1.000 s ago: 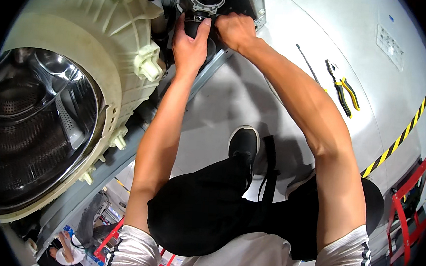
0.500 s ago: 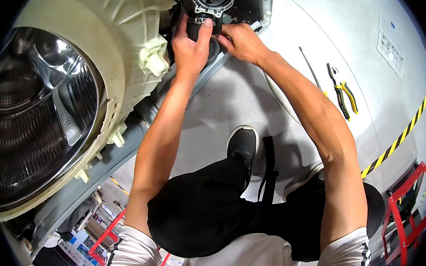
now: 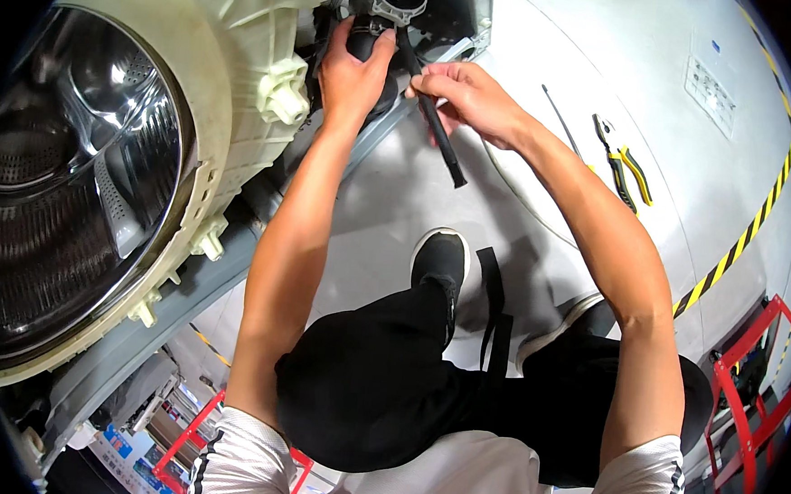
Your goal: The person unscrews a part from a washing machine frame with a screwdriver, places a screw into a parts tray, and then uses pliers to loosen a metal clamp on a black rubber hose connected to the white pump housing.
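Beneath a grey round housing with an open ring mouth [image 3: 408, 17], my left hand [image 3: 352, 86] is wrapped round a black rubber hose [image 3: 363, 44] with a metal clamp on it. My right hand [image 3: 473, 100] pinches a thin black tube [image 3: 445, 150] between thumb and fingers. The tube slants down from beside the housing, and its lower end hangs free over the floor. Left of my hands stands the cream plastic tub [image 3: 213, 127] of a washing machine, with a shiny metal drum [image 3: 49, 217] inside it.
Pliers with yellow and black handles [image 3: 625, 166] and a slim screwdriver [image 3: 562, 119] lie on the floor at right. A pale cord [image 3: 525, 196] curves nearby. Yellow-black tape [image 3: 744, 255] marks the floor; a red metal frame [image 3: 749, 395] stands at lower right. A grey metal rail [image 3: 149, 350] runs below the tub.
My right hand has drawn back from the housing toward the right and down, and the thin black tube now shows in it. My left hand stays at the black hose.
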A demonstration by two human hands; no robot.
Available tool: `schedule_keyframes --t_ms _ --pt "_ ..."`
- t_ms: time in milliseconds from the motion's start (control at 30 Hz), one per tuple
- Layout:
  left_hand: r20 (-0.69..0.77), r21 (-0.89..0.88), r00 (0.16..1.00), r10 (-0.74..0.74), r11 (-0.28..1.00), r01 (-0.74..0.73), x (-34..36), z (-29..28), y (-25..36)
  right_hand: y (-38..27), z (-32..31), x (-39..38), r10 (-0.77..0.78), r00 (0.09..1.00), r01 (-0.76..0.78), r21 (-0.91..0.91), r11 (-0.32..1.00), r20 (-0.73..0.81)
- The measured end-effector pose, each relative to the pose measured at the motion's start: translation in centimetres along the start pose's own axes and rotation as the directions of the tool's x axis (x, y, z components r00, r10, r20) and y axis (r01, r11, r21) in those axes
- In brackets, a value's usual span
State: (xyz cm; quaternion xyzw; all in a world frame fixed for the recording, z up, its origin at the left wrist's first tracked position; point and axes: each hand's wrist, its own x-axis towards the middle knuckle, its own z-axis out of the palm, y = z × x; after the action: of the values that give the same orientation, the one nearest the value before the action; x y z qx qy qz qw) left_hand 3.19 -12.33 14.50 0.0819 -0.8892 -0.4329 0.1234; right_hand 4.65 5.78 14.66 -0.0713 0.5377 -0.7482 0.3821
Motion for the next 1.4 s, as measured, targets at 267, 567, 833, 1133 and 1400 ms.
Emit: schedule_keyframes --t_ms 267,567,833,1133,1400 --pt "0.068 0.033 0.997 -0.020 0.999 0.018 -1.1 -0.6 0.8 -0.5 0.3 -2.7 0.196 0.976 -0.214 0.218 0.952 0.099" --pt "0.211 -0.006 0.977 0.029 1.000 -0.028 -1.3 -2.0 0.0 -0.1 1.7 -4.2 0.219 0.948 -0.294 0.379 0.878 0.230" --pt "0.389 -0.093 0.919 0.065 0.995 -0.031 -2.7 -3.0 -0.7 3.0 3.8 -5.5 0.314 0.933 -0.342 0.164 0.925 0.178" --pt "0.440 0.023 0.881 0.173 0.979 -0.203 -4.4 -3.5 0.5 6.5 3.5 -6.0 0.294 0.956 -0.294 0.034 0.955 -0.005" --pt "0.468 0.092 0.846 0.255 0.938 -0.334 -4.7 -3.7 0.7 4.6 0.3 -6.8 0.139 0.939 -0.075 0.208 0.975 -0.315"
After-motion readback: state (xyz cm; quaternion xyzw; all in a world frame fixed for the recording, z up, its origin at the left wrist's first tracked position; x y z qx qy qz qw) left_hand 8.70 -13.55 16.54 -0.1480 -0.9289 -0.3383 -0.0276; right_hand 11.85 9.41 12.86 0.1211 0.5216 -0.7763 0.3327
